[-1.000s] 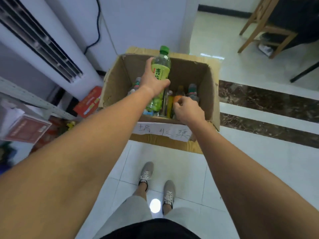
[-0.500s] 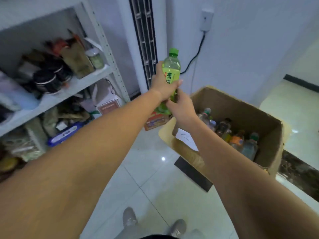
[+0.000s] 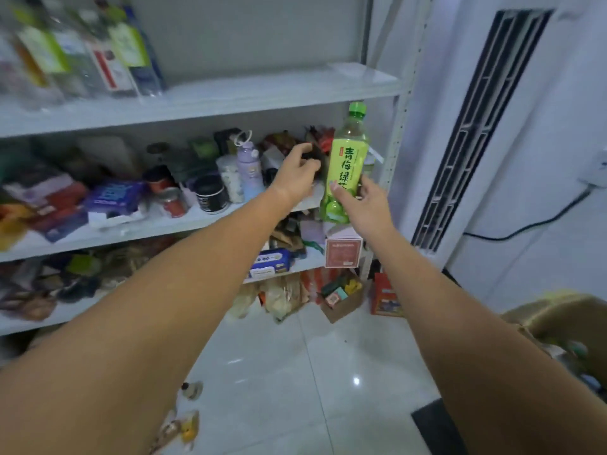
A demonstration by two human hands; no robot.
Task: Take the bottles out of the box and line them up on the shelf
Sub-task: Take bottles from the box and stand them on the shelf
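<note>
A green-capped bottle of green tea [image 3: 348, 159] with a yellow-green label is upright in the air in front of the shelf's right post. My right hand [image 3: 369, 208] grips its lower part from the right. My left hand [image 3: 295, 174] is just left of the bottle, apart from it, fingers loosely curved and holding nothing. Several bottles [image 3: 98, 54], blurred, stand in a row at the left of the white top shelf board [image 3: 279, 90]. A corner of the cardboard box [image 3: 555, 316] shows at the lower right, its contents blurred.
The middle shelf [image 3: 203, 221] is crowded with jars, cans, a lilac flask and boxes, and the lower shelves hold packets. A tall white air conditioner [image 3: 486, 110] stands right of the shelf. Small boxes [image 3: 345, 293] sit on the tiled floor below.
I have turned from the box to the shelf. The bottle passed from my left hand to my right, and my left hand let go and moved left.
</note>
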